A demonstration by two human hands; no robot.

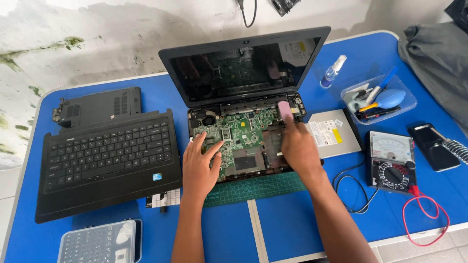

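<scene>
The left hand [199, 168] lies open, bracing the exposed green motherboard [233, 139] of the opened laptop [243, 63]. The right hand [298, 146] pinches a pink eraser [284, 110] at the board's upper right corner. Light, short strokes with the board braced would seem safest.

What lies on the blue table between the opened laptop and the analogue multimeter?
In the head view, a silver optical drive lies flat between the opened laptop and the analogue multimeter, beside the right hand.

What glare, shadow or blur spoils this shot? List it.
Head view: even daylight, with soft shadows; the dark laptop screen mirrors the green motherboard; the pink block in the right hand is slightly blurred; table edges bow near the corners.
</scene>
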